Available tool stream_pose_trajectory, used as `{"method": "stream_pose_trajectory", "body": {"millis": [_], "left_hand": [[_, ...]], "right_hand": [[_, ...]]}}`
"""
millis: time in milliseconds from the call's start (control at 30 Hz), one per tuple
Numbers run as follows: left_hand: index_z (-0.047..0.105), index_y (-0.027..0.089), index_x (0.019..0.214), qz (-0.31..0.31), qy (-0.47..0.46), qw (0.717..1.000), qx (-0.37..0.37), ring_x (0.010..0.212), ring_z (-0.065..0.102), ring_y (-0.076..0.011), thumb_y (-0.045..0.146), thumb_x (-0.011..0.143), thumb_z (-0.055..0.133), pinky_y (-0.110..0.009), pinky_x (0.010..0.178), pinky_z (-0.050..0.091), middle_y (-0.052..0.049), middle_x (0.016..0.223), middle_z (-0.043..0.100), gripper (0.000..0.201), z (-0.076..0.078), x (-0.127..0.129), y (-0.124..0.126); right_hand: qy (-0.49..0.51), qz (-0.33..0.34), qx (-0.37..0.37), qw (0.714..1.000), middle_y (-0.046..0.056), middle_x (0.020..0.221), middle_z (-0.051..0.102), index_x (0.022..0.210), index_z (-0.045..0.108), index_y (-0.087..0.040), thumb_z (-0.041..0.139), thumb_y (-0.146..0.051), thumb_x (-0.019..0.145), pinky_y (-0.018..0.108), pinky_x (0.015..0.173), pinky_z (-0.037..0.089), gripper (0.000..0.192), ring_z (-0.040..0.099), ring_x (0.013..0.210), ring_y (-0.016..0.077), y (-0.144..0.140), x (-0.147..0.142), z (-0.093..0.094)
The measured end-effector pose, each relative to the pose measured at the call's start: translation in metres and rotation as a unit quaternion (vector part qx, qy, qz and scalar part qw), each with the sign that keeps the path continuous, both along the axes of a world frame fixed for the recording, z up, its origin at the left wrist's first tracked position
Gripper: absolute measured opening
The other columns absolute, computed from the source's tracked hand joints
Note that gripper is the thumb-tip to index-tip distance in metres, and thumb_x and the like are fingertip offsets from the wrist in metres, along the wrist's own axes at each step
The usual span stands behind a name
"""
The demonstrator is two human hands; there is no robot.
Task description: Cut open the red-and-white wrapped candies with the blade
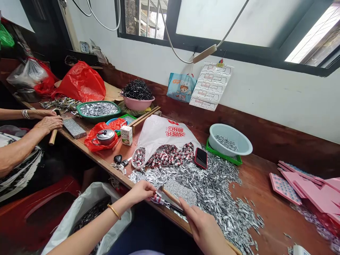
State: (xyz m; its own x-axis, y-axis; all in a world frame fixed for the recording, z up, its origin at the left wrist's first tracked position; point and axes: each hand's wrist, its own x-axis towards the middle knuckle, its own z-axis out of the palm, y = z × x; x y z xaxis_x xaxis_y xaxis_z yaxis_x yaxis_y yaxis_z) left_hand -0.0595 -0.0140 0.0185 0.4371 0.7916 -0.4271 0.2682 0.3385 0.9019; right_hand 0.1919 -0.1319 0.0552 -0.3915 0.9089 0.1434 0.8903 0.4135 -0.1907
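Observation:
My right hand (200,221) is wrapped around the wooden handle of a small hammer (172,198), its metal head close to my left fingertips. My left hand (143,191) pinches a small red, white and silver piece (158,199) at the table's front edge. A thin black tool or rod (174,207) lies beneath the hammer handle; what it is I cannot make out. Beside the hammer is a speckled stone slab (183,191), surrounded by a heap of small flat metal pieces (220,198). More red and silver pieces (170,156) spill from a white plastic bag (159,132).
A red-cased phone (201,158) rests on the heap, near a pale blue basin (245,141) in a green tray. Keys (122,164), a lidded pot (105,137) and a carton (126,135) stand left. Pink panels (313,191) lie right. A co-worker's hands (49,120) hold a hammer.

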Motion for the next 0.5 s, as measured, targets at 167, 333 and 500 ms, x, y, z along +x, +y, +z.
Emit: {"method": "stream_pose_trajectory", "body": {"millis": [167, 333, 500], "left_hand": [[0.069, 0.013, 0.064, -0.010, 0.001, 1.000, 0.003, 0.059, 0.060, -0.0148, 0.032, 0.056, 0.068, -0.024, 0.059, 0.048, -0.001, 0.061, 0.068, 0.022, 0.0000, 0.0024, 0.0014], [0.069, 0.013, 0.064, -0.010, 0.007, 1.000, 0.012, 0.056, 0.059, -0.0145, 0.033, 0.055, 0.067, -0.025, 0.057, 0.048, 0.000, 0.058, 0.066, 0.022, -0.0025, 0.0026, 0.0029], [0.070, 0.012, 0.066, -0.015, 0.013, 1.000, 0.021, 0.056, 0.059, -0.0155, 0.033, 0.057, 0.065, -0.026, 0.057, 0.049, -0.001, 0.059, 0.066, 0.023, -0.0041, 0.0023, 0.0037]], "right_hand": [[-0.022, -0.002, 0.022, 1.000, 0.001, 0.073, 0.062, 0.144, 0.030, -0.029, 0.037, -0.011, 0.086, 0.023, 0.047, 0.041, 0.061, 0.059, 0.049, 0.0154, 0.0017, -0.0037, -0.0015], [-0.021, -0.004, 0.024, 0.999, 0.001, 0.073, 0.061, 0.144, 0.030, -0.027, 0.036, -0.013, 0.089, 0.023, 0.048, 0.041, 0.057, 0.060, 0.052, 0.0155, 0.0026, -0.0085, -0.0003], [-0.036, 0.002, 0.034, 0.999, 0.000, 0.069, 0.060, 0.140, 0.037, -0.028, 0.038, -0.011, 0.085, 0.023, 0.044, 0.037, 0.058, 0.056, 0.046, 0.0142, 0.0022, -0.0053, -0.0042]]}}
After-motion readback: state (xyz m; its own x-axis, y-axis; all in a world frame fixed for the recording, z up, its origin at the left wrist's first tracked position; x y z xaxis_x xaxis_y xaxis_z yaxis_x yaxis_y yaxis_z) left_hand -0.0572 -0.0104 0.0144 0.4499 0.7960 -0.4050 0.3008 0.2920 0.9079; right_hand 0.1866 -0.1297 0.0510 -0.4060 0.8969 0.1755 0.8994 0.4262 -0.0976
